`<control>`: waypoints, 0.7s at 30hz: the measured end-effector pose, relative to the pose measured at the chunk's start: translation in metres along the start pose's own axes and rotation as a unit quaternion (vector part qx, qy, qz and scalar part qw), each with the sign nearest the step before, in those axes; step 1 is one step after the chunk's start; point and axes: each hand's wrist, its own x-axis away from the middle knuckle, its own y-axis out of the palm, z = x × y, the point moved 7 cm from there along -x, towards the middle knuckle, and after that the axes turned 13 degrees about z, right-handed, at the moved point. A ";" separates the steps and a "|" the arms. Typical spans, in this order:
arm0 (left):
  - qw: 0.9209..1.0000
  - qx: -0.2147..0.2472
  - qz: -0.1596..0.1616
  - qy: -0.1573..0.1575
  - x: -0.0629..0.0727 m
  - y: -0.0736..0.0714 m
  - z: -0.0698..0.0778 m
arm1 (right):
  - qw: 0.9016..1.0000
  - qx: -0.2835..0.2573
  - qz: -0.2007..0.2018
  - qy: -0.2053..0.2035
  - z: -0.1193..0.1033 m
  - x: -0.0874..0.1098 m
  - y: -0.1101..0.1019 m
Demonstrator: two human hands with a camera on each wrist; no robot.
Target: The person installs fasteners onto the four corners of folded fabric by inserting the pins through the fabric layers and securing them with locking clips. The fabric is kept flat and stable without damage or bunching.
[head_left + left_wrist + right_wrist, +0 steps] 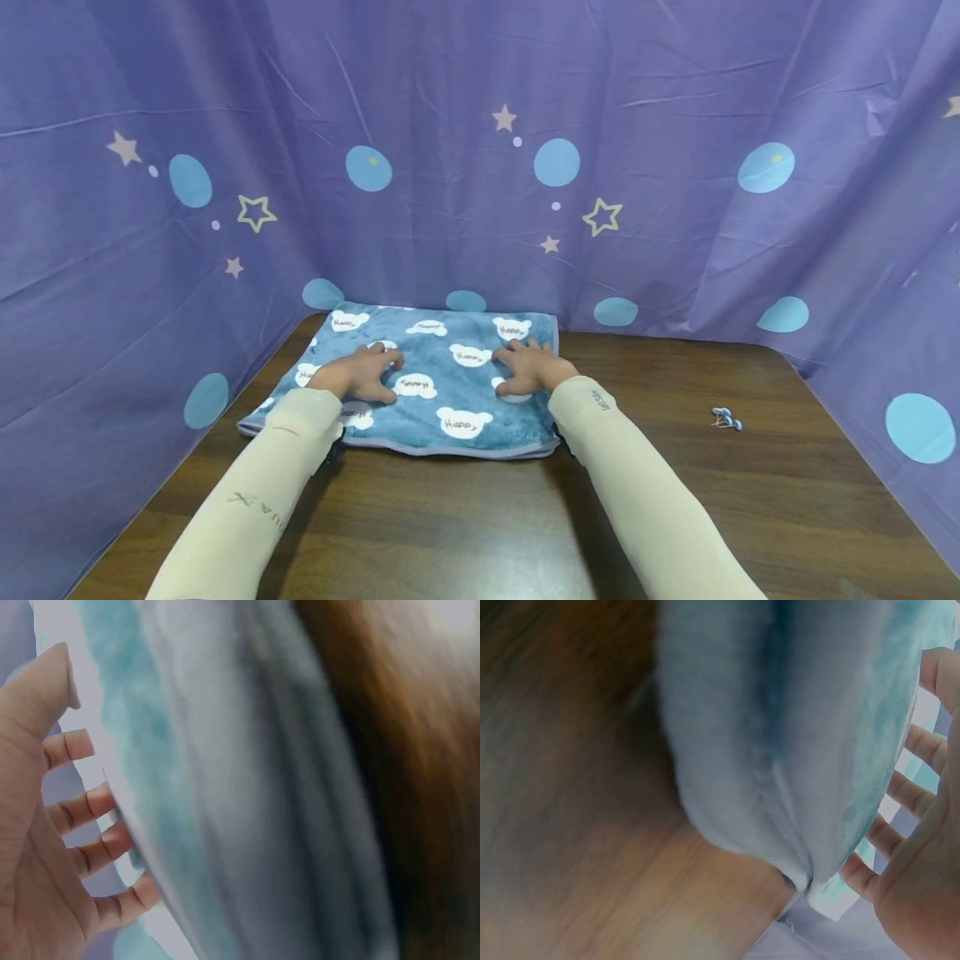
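Observation:
A folded teal blanket [431, 400] with white bear-head shapes marked "Happy" lies at the back left of the table. On its left part my left hand [367, 373] touches the fabric, fingers spread and slightly bent. My right hand [531, 367] rests near the blanket's right edge with its fingers apart. Layered grey-edged folds of the blanket [247, 787] show beside the left palm in the left wrist view. In the right wrist view, a folded corner of the blanket [735, 765] shows close to the right fingers. Neither hand grips the cloth.
Several small pale-blue objects with thin stems [725, 418] lie on the right side of the brown wooden table [465, 525]. A purple curtain [465, 100] with stars and blue spots surrounds the table at the back and both sides.

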 end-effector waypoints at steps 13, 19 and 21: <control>1.000 -0.003 -0.007 0.016 -0.004 0.005 0.030 | 1.000 -0.026 0.004 0.005 0.016 0.017 -0.001; 1.000 0.002 -0.009 0.026 -0.009 0.007 0.050 | 0.999 -0.031 0.013 0.016 0.034 0.030 -0.003; 1.000 0.003 -0.007 0.029 -0.012 0.009 0.057 | 0.999 -0.028 0.016 0.021 0.041 0.035 -0.006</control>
